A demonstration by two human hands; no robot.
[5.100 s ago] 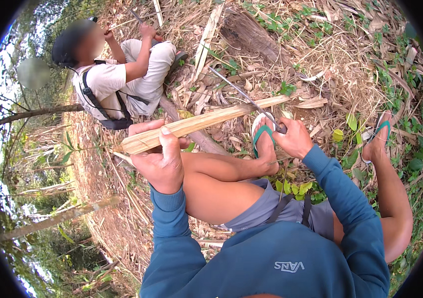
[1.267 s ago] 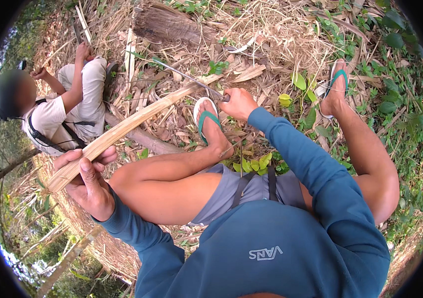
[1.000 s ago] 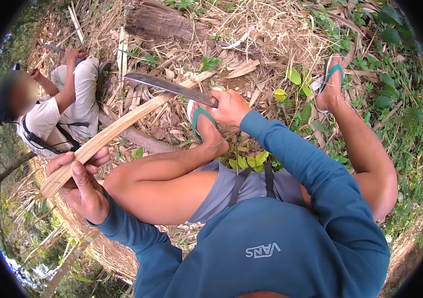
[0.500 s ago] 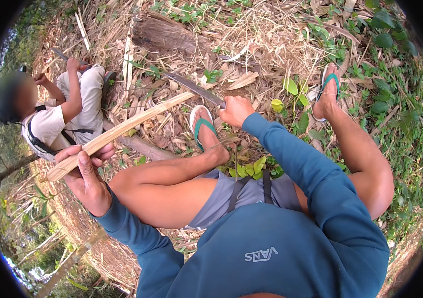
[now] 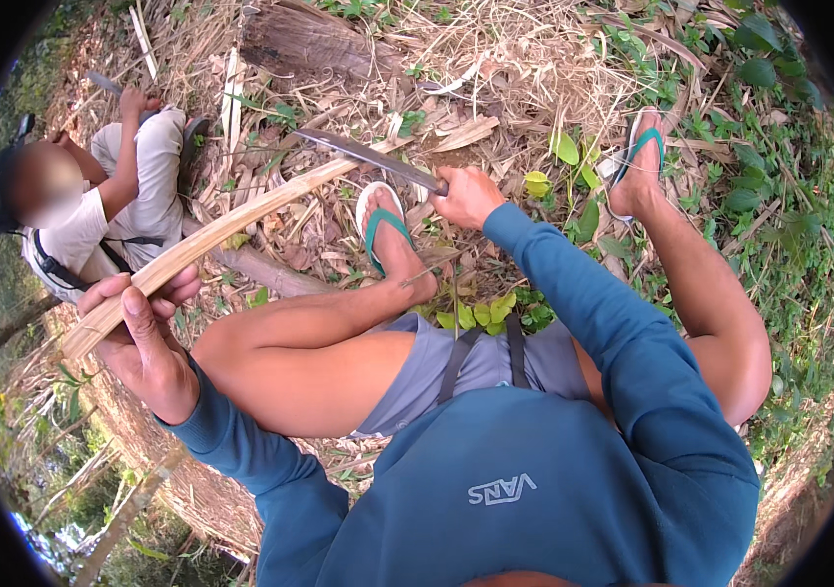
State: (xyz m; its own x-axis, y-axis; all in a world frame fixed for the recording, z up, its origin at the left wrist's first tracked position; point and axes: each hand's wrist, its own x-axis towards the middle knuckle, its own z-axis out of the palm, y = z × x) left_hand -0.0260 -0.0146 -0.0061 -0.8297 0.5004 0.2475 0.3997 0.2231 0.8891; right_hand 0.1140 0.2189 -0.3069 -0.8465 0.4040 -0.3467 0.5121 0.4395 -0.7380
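The person's left hand [image 5: 151,357] pinches the near end of a long, pale yellow strip of split wood [image 5: 241,217] between thumb and fingers, while the right hand [image 5: 469,199] grips a long grey metal knife [image 5: 378,159] whose blade crosses the strip's far end, though I can't tell whether they touch. Just beyond, a white flip-flop with a green strap [image 5: 372,235] rests on dry leaf litter [image 5: 319,223]. Over to the left, a co-worker in a pale shirt [image 5: 81,227] holds another blade [image 5: 104,82].
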